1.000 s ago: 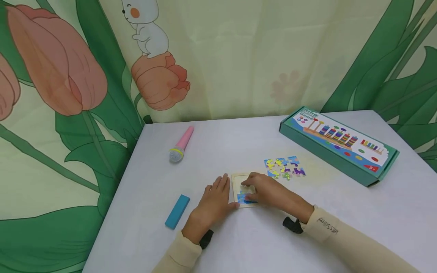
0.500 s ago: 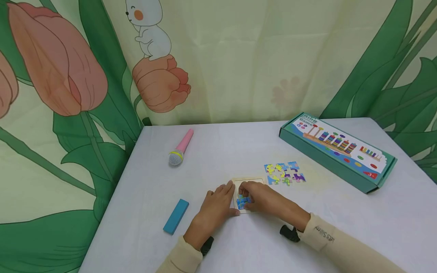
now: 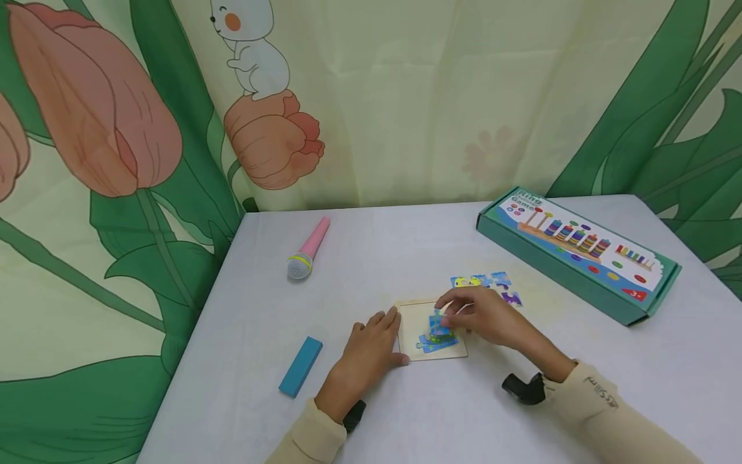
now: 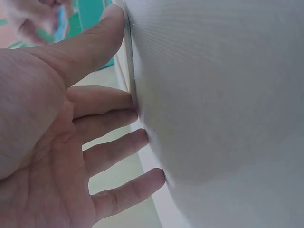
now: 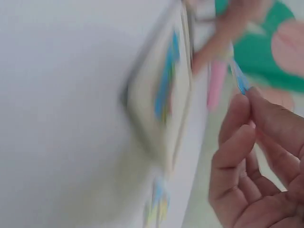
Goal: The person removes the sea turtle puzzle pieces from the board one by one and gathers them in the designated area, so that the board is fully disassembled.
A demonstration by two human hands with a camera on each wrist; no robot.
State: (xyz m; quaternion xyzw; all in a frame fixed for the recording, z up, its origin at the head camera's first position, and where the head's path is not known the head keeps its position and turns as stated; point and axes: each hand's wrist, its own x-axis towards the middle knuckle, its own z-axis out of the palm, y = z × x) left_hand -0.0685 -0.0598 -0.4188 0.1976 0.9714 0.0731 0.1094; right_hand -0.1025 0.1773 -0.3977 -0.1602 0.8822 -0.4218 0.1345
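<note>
My left hand [image 3: 365, 354] rests along the left edge of a small wooden puzzle tray [image 3: 413, 316], fingers straight; in the left wrist view its thumb and fingertips touch the tray's edge and the table. Above the tray, my right hand [image 3: 484, 316] pinches a blue puzzle piece [image 3: 438, 324] between thumb and index finger. The right wrist view shows the held piece [image 5: 241, 81] edge-on at the fingertips. Below it, several joined blue-and-green puzzle pieces [image 3: 436, 345] lie slightly askew in the lower part of the tray.
More puzzle pieces [image 3: 500, 278] lie behind the tray, partly hidden by my right hand. A green game box [image 3: 580, 251] stands at the back right. A pink toy microphone [image 3: 310, 248] is at the back left, and a blue block [image 3: 301, 367] is left of my left hand.
My right hand has moved right and up from inside the tray, with a blue piece pinched. The pieces in the tray now lie further right and tilted. My left hand stays at the edge.
</note>
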